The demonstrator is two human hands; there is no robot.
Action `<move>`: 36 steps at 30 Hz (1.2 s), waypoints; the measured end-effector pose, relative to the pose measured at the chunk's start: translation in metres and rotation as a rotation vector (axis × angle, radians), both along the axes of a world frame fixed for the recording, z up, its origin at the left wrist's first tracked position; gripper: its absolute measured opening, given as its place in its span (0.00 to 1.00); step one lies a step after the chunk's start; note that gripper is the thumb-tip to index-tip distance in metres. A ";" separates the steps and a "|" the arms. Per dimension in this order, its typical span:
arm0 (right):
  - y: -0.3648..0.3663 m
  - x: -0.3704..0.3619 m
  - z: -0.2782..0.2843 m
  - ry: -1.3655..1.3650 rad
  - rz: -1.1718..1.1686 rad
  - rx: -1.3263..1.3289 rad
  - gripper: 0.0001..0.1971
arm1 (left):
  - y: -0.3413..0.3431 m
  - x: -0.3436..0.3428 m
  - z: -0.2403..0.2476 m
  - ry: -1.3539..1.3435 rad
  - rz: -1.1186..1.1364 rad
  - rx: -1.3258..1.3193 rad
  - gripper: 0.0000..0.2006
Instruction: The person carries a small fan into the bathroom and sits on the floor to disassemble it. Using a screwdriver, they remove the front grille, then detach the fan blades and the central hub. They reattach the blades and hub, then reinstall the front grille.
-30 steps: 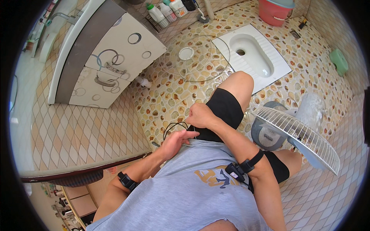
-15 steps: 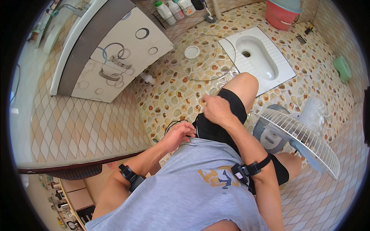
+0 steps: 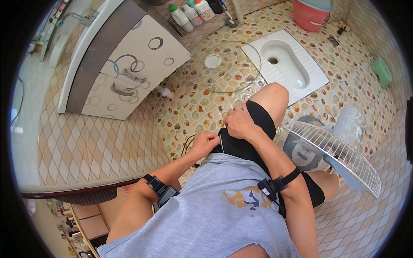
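I sit with black shorts [image 3: 259, 115] on, one bent knee raised in front of me. At the left side of the shorts, by a thin pale line like a pocket zip [image 3: 221, 142], my left hand [image 3: 204, 144] is closed in a pinch at the fabric. My right hand [image 3: 239, 123] lies over the thigh, its fingers curled on the black cloth. To my right a grey fan base [image 3: 303, 148] carries a white wire fan cage [image 3: 340, 150]. A round clear fan grille [image 3: 212, 61] lies on the floor ahead.
A white squat toilet [image 3: 318, 76] is set into the floor. At left stands a cabinet [image 3: 159, 64]; a wire rack holds bottles [image 3: 179, 17] beyond it. A red bucket [image 3: 307, 19], a green stool [image 3: 381, 72] and a pale plastic-wrapped thing [image 3: 349, 124] stand at right. Black cable [image 3: 186, 142] shows near my left hand.
My left hand has moved slightly up and forward and closed from loosely spread fingers to a pinch at the shorts. My right hand has settled flatter over the thigh.
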State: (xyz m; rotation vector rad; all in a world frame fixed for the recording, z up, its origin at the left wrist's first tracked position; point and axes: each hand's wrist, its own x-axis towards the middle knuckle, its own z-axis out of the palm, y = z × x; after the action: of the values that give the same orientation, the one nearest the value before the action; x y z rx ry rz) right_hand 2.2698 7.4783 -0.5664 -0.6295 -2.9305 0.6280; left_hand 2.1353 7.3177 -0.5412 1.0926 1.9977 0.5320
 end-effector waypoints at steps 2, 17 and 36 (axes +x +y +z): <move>0.001 0.000 -0.002 -0.011 0.000 -0.038 0.11 | 0.002 0.003 0.006 -0.100 -0.029 0.052 0.13; 0.007 0.005 -0.006 0.018 -0.022 -0.299 0.15 | 0.012 0.001 0.010 0.272 -0.268 0.256 0.11; 0.001 0.010 -0.002 0.329 -0.077 -0.421 0.13 | 0.002 0.016 -0.017 -0.196 0.104 0.043 0.20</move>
State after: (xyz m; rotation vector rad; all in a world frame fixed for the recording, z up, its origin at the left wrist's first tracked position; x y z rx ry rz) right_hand 2.2797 7.4788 -0.5681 -0.5984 -2.4727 1.2246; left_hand 2.1512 7.3197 -0.5581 0.9279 1.8856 0.7119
